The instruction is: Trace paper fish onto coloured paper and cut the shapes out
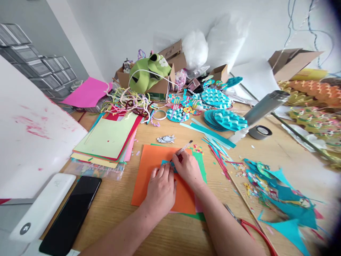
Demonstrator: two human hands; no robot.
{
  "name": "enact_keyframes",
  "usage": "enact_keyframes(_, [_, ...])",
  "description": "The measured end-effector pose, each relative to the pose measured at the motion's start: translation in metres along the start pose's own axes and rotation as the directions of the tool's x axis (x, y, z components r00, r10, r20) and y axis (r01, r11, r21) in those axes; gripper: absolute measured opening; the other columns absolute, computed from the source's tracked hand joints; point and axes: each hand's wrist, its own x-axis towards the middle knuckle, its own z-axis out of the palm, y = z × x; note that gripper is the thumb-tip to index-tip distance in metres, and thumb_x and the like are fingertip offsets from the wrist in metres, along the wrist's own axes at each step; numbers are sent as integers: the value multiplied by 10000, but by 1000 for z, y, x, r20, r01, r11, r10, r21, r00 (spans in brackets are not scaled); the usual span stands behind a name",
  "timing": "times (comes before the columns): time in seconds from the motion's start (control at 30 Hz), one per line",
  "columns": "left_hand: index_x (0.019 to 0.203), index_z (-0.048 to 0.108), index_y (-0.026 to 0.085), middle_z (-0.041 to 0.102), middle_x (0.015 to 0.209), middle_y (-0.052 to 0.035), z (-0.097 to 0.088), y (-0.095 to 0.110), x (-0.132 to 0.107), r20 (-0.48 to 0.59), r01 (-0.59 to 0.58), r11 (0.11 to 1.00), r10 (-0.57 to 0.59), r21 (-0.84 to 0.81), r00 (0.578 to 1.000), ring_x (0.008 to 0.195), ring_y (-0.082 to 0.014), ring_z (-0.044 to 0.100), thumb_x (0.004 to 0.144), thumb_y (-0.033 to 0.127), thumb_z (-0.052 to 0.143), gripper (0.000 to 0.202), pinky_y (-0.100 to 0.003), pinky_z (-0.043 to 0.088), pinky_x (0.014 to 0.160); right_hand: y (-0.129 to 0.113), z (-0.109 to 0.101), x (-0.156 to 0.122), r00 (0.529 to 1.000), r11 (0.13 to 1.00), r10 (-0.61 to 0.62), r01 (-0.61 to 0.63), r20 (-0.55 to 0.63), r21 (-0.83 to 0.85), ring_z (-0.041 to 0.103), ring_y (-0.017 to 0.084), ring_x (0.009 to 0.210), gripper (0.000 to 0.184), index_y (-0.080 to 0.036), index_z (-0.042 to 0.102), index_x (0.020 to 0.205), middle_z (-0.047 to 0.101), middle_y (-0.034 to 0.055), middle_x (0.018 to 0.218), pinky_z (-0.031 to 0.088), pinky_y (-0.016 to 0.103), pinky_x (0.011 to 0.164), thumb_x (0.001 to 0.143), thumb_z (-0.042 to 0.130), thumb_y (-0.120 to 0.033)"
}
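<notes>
An orange paper sheet lies on the wooden table over a green sheet. My left hand rests on the orange sheet, fingers together, pressing down a small teal paper piece. My right hand is closed in a writing grip on a thin white pen-like tool, its tip at the teal piece. A small paper fish cutout lies just beyond the sheet.
A stack of coloured paper sits left. A black phone and white power bank lie near-left. Teal scraps and red-handled scissors lie right. Teal scalloped discs, a metal flask, tape roll and boxes stand behind.
</notes>
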Motion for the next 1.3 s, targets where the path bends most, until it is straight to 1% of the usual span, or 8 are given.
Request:
enact_keyframes(0.33, [1218,533,94,569,1277,-159,-2,0,1,-13,-4,1000,3,-15,1000,1203,-263,496,882,193,459,358,-457,371,985,-4,-3,-1,999,1000,22,-22,23,14,583,141,550,130,-190,567,750,651,30,647,364,216,530,826,472,-236])
enact_keyframes(0.57, [1203,540,101,567,1274,-156,-3,0,3,7,-2,1000,2,-19,1000,1205,-262,492,879,191,464,345,-459,380,983,-2,-2,0,1000,1000,15,-15,16,3,579,141,556,137,-190,565,739,658,34,663,357,217,525,822,470,-244])
enact_keyframes(0.77, [1197,543,109,570,1268,-154,-4,0,2,-4,-7,1000,7,-11,1000,1190,-259,500,876,188,465,339,-457,386,978,-3,-3,-1,1000,1000,25,-25,9,-8,599,152,571,144,-194,566,730,657,36,651,376,222,540,825,471,-245])
enact_keyframes(0.97, [1206,540,105,562,1281,-152,-4,0,2,2,-8,1000,8,-1,1000,1186,-258,500,877,193,470,347,-452,380,981,3,1,0,998,998,62,-62,-3,-15,620,160,582,130,-200,577,748,663,34,637,405,226,564,809,481,-261])
enact_keyframes(1.3, [1213,537,107,565,1285,-148,-4,0,2,2,-3,1000,3,-9,1000,1183,-258,503,889,199,454,347,-455,372,982,5,2,1,999,999,49,-49,-20,-19,622,158,583,124,-198,574,744,661,32,636,412,230,573,797,475,-252])
